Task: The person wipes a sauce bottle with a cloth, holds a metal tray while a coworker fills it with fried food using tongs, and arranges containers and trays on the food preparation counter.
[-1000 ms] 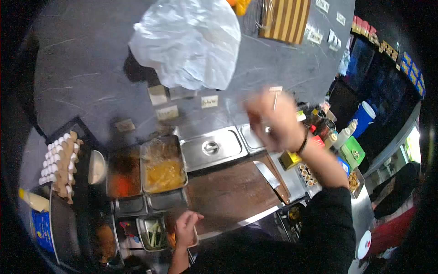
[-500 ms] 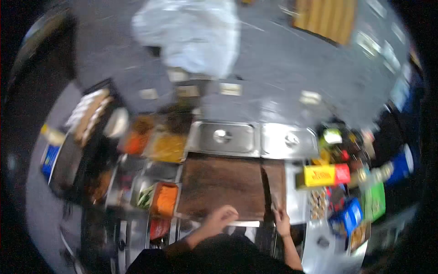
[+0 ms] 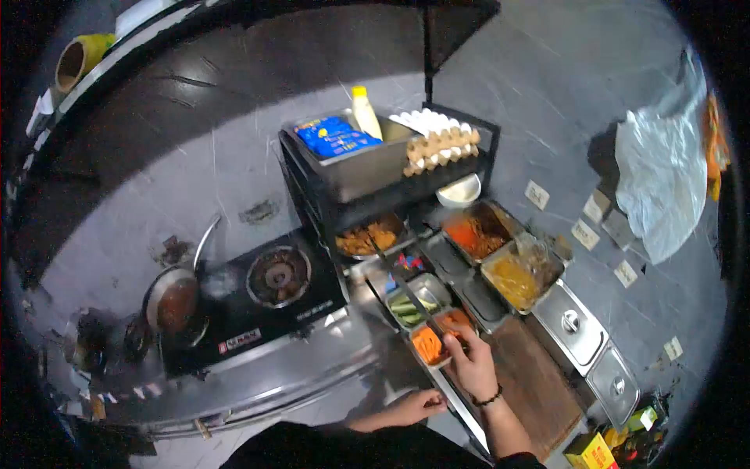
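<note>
While the right hand (image 3: 473,367) grips a utensil (image 3: 406,277) by the board (image 3: 535,379), the curled-up left hand (image 3: 419,406) should give room.

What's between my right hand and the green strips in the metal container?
In the head view, the orange strips lie between your right hand and the green strips, with the knife in that hand slanting over them.

Right hand (image 3: 471,366): at five o'clock, pointing to eleven, closed in grip. Left hand (image 3: 419,407): at its eight o'clock, curled.
</note>
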Motion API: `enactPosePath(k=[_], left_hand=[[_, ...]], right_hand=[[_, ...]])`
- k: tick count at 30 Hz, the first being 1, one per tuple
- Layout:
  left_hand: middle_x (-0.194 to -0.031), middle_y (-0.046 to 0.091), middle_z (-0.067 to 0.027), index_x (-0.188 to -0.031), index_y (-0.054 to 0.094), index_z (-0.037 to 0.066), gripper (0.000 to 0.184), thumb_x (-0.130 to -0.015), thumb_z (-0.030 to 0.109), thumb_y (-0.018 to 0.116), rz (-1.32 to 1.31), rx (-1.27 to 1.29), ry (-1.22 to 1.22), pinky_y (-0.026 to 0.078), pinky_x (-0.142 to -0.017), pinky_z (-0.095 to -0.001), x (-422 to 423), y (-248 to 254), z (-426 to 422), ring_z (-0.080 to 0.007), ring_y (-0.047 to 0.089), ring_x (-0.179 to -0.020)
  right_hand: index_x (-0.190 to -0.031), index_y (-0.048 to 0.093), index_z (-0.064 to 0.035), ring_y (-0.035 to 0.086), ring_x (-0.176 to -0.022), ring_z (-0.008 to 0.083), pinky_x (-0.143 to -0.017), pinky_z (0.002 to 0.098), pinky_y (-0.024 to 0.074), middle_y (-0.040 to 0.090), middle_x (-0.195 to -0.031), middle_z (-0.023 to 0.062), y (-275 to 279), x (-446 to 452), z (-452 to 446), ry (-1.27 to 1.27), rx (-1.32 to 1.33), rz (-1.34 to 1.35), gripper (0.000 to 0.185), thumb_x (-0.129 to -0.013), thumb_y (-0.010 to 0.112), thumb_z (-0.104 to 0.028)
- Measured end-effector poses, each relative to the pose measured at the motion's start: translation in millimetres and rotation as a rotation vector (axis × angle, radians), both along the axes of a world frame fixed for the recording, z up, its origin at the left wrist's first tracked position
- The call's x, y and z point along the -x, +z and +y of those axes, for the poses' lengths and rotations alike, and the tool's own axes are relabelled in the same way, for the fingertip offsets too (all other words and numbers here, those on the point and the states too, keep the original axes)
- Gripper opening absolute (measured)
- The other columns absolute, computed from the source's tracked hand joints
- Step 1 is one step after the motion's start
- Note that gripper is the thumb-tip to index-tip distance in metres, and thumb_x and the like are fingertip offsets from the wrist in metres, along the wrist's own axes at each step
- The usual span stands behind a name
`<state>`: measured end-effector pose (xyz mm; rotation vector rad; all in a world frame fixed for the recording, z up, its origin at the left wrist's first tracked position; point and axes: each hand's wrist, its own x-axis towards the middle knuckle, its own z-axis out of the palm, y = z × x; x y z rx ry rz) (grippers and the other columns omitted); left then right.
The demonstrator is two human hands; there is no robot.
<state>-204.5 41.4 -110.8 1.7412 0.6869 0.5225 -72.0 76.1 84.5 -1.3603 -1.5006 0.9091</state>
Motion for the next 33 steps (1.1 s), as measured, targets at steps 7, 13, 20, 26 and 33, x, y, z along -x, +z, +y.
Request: enactPosePath(k=[7, 13, 20, 26, 33], left_hand=[[-0.088, 0.054, 0.0007, -0.095, 0.053, 0.007, 0.017, -0.087, 0.022, 0.055, -0.138, 0.043, 0.107, 0.042, -0.071, -0.0283, 128.6, 21.4, 42.2, -0.0102, 0.051, -0.082], [-0.086, 0.056, -0.0015, -0.094, 0.055, 0.004, 0.017, -0.086, 0.02, 0.057, -0.056, 0.152, 0.146, 0.042, -0.072, -0.0255, 176.2, 52.7, 87.2, -0.0108, 0.053, -0.081], [-0.086, 0.06, -0.0053, -0.095, 0.055, -0.002, 0.016, -0.082, 0.008, 0.059, 0.039, 0.187, 0.154, 0.044, -0.07, -0.0251, 178.6, 82.0, 104.3, -0.0126, 0.056, -0.076], [-0.092, 0.06, -0.0071, -0.098, 0.054, -0.002, 0.019, -0.083, 0.007, 0.06, -0.032, 0.399, 0.084, 0.045, -0.073, -0.0248, 162.8, 54.3, 93.3, -0.0127, 0.056, -0.084], [-0.08, 0.059, -0.0058, -0.091, 0.053, 0.0, 0.012, -0.082, 0.006, 0.059, 0.09, 0.338, -0.108, 0.044, -0.069, -0.0227, 108.9, 66.7, 86.6, -0.01, 0.056, -0.074]], right_hand=[[-0.101, 0.056, -0.0046, 0.057, -0.065, 0.0167, -0.06, 0.0286, 0.0437, 0.06, -0.073, 0.0127, 13.3, 114.5, 129.2, 0.009, -0.153, -0.032, 0.023, -0.088, 0.054, -0.023], [-0.091, 0.055, -0.0027, 0.061, -0.075, 0.023, -0.068, 0.032, 0.0455, 0.062, -0.079, 0.013, 8.8, 187.5, 213.8, -0.079, -0.126, 0.085, 0.022, -0.082, 0.058, -0.022], [-0.08, 0.061, -0.0013, 0.058, -0.077, 0.0352, -0.072, 0.0405, 0.0457, 0.061, -0.081, 0.0184, 4.0, 218.5, 249.3, -0.206, -0.351, -0.037, 0.018, -0.08, 0.052, -0.017], [-0.093, 0.051, -0.0025, 0.049, -0.09, 0.0333, -0.081, 0.0418, 0.039, 0.051, -0.092, 0.015, -26.2, 193.8, 195.9, -0.334, -0.615, 0.125, 0.018, -0.081, 0.053, -0.015], [-0.07, 0.058, -0.0038, 0.055, -0.081, 0.0331, -0.075, 0.0445, 0.0436, 0.058, -0.077, 0.0159, -155.3, -18.7, -3.8, -0.609, -0.057, -0.655, 0.015, -0.065, 0.059, -0.018]])
